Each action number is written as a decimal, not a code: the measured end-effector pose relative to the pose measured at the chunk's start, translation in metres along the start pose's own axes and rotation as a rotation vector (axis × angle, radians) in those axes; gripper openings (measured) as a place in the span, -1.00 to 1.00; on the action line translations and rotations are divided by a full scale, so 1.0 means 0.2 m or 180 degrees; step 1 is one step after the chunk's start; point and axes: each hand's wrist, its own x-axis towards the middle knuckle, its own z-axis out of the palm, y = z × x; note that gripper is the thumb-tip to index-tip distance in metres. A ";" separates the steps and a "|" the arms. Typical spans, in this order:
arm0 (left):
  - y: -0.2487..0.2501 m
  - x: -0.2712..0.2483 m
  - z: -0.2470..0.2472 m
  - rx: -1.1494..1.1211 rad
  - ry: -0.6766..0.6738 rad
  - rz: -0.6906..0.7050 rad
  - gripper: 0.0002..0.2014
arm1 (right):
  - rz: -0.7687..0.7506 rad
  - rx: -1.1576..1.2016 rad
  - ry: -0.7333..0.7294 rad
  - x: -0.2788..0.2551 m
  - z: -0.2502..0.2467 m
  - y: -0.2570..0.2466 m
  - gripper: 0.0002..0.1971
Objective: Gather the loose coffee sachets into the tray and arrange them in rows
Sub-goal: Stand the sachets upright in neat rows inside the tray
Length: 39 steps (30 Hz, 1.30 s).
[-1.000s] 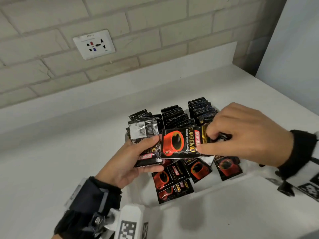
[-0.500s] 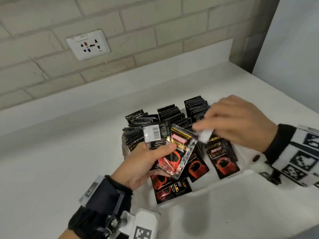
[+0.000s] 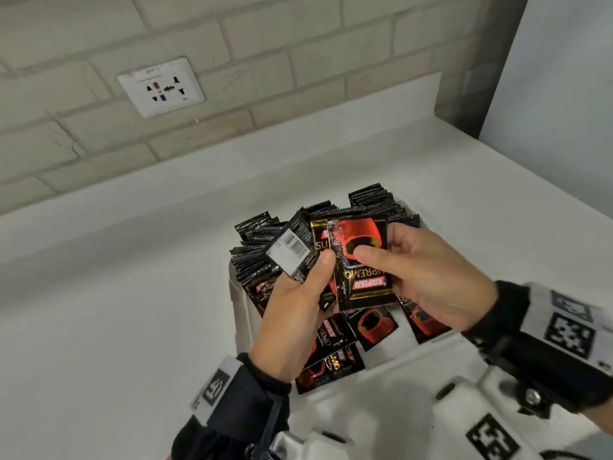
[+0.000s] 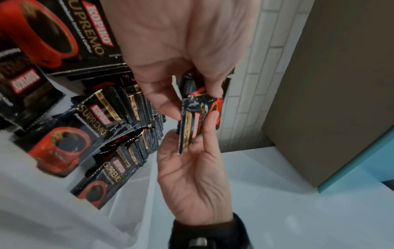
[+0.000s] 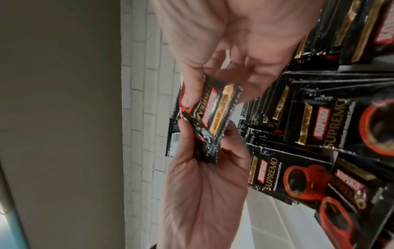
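The Kopiko Supremo sachet [image 3: 361, 260] with its red cup facing up is being held above the white tray [image 3: 239, 313], pinched by the right hand [image 3: 428, 277], whose thumb is pressing on the printed cup while the fingers are curling behind it. It is overlapping a small fan of sachets [image 3: 298, 250] that the left hand [image 3: 295, 313] is gripping, thumb on top, one of them turned barcode side out. So both hands are closing on packets, neither one loose or spread. Beneath them, the tray is carrying upright rows of sachets [image 3: 371, 200] at its far end, while a few loose sachets [image 3: 374, 323] are lying flat and overlapping at its near end. From where I am standing, the weak point looks to be the fan in the left hand: the packets are glossy and splayed at different angles, so if the right hand is tugging or sliding its sachet across, one could be slipping out and dropping onto the flat ones or over the tray's edge onto the white counter [image 3: 116, 293]. The held sachets are also facing different ways, and slotting them in like that would be leaving a ragged row. Pushing a bunch in too hard could be tipping the standing rows, which appear to be leaning already.
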 end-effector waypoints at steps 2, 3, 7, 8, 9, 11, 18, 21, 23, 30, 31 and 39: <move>0.00 -0.01 0.00 -0.0093 -0.0099 0.0028 -0.60 | -0.0029 -0.0139 0.0061 0.00 0.02 0.01 -0.45; 0.00 -0.01 -0.01 -0.0102 -0.0144 0.0036 -0.61 | -0.0053 -0.0225 0.0074 0.00 0.03 0.01 -0.42; -0.01 -0.03 -0.02 0.0016 -0.0312 0.0097 -0.73 | -0.0029 -0.0282 0.0126 -0.01 0.05 0.03 -0.48; -0.01 -0.03 -0.02 0.0019 -0.0321 0.0105 -0.73 | -0.0024 -0.0274 0.0123 -0.01 0.05 0.03 -0.47; -0.02 -0.03 -0.02 0.0000 -0.0302 0.0115 -0.74 | -0.0016 -0.0273 0.0110 -0.01 0.05 0.03 -0.47; -0.01 -0.03 -0.02 -0.0137 -0.0204 0.0097 -0.73 | 0.0026 -0.0290 0.0035 -0.02 0.05 0.03 -0.46; -0.02 -0.01 -0.04 -0.0367 0.0206 0.0121 -0.73 | 0.0372 -0.0351 -0.0409 -0.09 0.01 0.06 -0.61; -0.03 -0.02 -0.03 -0.0402 0.0246 0.0064 -0.69 | 0.0356 0.0083 -0.0203 -0.08 -0.02 0.07 -0.78; -0.03 -0.02 -0.04 -0.0456 0.0310 0.0032 -0.67 | 0.0262 0.0540 -0.0003 -0.07 -0.04 0.04 -0.83; -0.02 -0.02 -0.07 -0.0189 0.0301 -0.0166 -0.75 | -0.0704 0.0448 0.0631 -0.01 -0.14 -0.19 -0.86; -0.03 -0.02 -0.07 -0.0147 0.0250 -0.0204 -0.75 | -0.0809 -0.0019 0.0510 -0.01 -0.14 -0.21 -0.86; -0.01 -0.05 -0.04 0.0192 -0.0001 -0.0176 -0.63 | -0.1077 -0.2295 0.0076 0.03 0.00 -0.19 -0.83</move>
